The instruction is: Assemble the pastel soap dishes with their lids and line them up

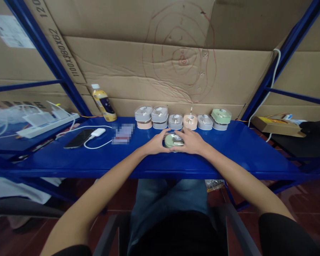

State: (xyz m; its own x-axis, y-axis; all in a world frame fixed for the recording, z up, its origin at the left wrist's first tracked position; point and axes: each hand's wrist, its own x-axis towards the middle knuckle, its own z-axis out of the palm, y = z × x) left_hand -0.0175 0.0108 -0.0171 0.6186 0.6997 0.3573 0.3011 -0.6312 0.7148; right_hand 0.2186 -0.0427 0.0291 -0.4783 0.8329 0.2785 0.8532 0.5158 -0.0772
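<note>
A small rounded green box [171, 140] with a clear lid sits on the blue shelf [96, 163] in front of me. My left hand [157, 143] is curved around its left side, thumb at the front and fingers towards the back. On the opposite side my right hand [192, 142] grips it in the same way, partly covering the lid. Just behind stand a grey box [175, 122], a pink box [190, 122] and another grey box [204, 122], all with clear lids.
Stacked boxes [143, 117] stand left of the row, and a green-topped stack [221, 119] stands right. Further left are a yellow drink bottle [104, 104], a phone [78, 139], a white charger [98, 132] with its cable, and a power strip [48, 125]. Cardboard [117, 71] backs the shelf.
</note>
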